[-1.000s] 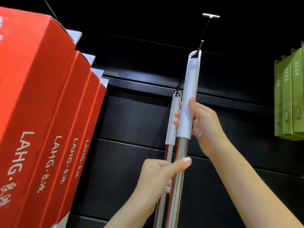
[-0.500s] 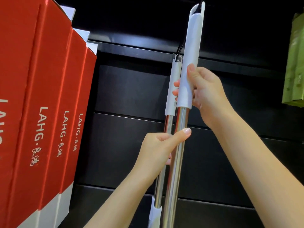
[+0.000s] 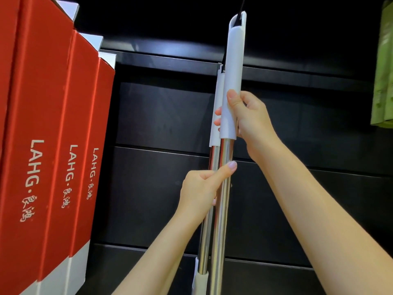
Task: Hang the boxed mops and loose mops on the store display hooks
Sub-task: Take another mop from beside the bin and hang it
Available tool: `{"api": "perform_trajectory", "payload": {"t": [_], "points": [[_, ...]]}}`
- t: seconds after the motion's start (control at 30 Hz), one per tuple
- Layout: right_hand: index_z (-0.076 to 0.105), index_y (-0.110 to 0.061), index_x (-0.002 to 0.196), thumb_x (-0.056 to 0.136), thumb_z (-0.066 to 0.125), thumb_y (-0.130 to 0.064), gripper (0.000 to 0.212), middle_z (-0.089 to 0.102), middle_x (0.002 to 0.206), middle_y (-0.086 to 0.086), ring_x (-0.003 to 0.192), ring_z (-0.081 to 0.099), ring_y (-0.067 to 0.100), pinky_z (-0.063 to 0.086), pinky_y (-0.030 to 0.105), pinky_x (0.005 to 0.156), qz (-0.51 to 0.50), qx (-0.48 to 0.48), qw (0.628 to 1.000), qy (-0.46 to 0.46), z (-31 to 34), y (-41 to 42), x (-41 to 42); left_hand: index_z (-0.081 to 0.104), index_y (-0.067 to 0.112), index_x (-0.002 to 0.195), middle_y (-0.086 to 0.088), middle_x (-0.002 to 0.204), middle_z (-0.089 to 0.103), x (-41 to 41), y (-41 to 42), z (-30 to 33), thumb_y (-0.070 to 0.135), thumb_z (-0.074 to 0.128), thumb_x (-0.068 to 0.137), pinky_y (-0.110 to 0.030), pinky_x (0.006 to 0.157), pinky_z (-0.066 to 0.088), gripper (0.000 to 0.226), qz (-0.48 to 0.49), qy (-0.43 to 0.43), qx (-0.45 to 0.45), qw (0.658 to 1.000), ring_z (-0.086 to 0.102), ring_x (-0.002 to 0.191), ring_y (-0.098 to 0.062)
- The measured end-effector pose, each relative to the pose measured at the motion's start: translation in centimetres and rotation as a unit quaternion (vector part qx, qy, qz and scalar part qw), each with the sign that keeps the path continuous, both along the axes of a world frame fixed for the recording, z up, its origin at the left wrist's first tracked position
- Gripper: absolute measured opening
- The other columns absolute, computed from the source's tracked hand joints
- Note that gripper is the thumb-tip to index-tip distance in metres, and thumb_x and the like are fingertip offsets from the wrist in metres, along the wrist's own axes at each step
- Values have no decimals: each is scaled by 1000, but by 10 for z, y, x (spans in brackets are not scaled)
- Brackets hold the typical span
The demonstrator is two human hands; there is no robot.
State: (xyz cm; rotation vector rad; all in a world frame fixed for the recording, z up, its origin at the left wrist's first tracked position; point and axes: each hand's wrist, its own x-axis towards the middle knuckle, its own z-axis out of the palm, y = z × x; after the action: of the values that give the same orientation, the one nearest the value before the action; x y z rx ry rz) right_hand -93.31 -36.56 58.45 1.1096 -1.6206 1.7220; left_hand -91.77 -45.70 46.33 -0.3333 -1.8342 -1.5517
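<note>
both hands (image 3: 253,122) grip front mop (image 3: 232,81), seemingly hooked; red boxes (image 3: 49,124) well left.

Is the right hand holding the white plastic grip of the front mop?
Yes, the right hand curls around the white plastic grip of the front mop.

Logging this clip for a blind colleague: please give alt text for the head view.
Two hands hold a loose mop's handle, its looped top on a black hook: right hand grips the white grip, left hand the steel pole. Red LAHG boxes hang left, green packs right.
</note>
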Motion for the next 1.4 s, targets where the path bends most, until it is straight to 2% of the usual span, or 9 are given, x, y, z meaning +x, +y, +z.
{"api": "perform_trajectory", "payload": {"t": [0.2,0.43,0.67,0.8,0.9,1.03,1.13,1.23,1.4], "points": [[51,-15,116,98,45,-35,28,67,88,3,60,66,7,58,18,57,-8,14,999,-41,2,-10,-29,64,-12,91,-31,93,64,-23,-6,0,77,62,56,-46,85,57,96,17,-29,17,999,65,88,-42],[47,-13,124,98,46,-34,33,66,101,9,67,66,12,57,18,55,-26,25,997,-61,4,-21,-59,71,-1,89,-15,86,72,-52,-16,-2,69,64,68,-48,85,57,74,40,-61,35,997,69,89,-35],[52,-13,117,98,45,-35,30,56,109,3,82,55,8,45,18,62,-96,34,995,-24,2,-30,-84,69,-4,91,-22,92,69,-69,-22,-2,70,63,66,-47,86,56,79,56,-59,34,996,68,91,-37],[55,-11,113,98,46,-33,28,55,97,-2,79,53,8,40,14,59,-114,3,993,-3,-1,-34,-87,74,5,81,-7,80,74,-75,-22,-3,65,65,71,-40,81,59,61,51,-62,40,996,72,83,-27],[50,-16,126,98,47,-33,33,55,108,-3,82,54,5,40,10,59,-116,-24,993,-3,-7,-38,-86,74,15,73,0,75,74,-77,-22,-2,61,65,74,-26,69,54,48,49,-71,44,995,72,74,-15],[47,-19,132,94,52,-40,44,53,125,4,104,56,15,50,22,76,-112,-7,993,-37,-25,-34,-86,67,-4,93,-13,86,67,-68,-20,-8,52,65,81,-27,74,52,58,35,-60,30,997,63,80,-15],[42,-18,139,91,54,-44,55,49,136,5,118,53,21,48,42,98,-96,34,991,-89,-44,-25,-87,69,15,100,-2,98,69,-60,-22,-31,39,73,79,-31,85,54,33,46,-52,-11,998,64,91,-9],[33,-19,145,90,56,-44,65,45,144,3,128,47,22,43,47,105,-67,84,986,-127,-73,-19,-81,49,29,129,13,124,52,-56,-27,-60,35,79,73,-19,87,46,64,76,-69,-29,994,53,110,-6],[18,-22,151,88,56,-48,78,28,156,0,139,34,20,34,44,112,23,140,966,-217,-143,-2,-73,16,32,150,12,154,26,-53,-31,-108,36,81,69,-38,111,30,104,17,-163,-67,984,28,141,-12]]}}
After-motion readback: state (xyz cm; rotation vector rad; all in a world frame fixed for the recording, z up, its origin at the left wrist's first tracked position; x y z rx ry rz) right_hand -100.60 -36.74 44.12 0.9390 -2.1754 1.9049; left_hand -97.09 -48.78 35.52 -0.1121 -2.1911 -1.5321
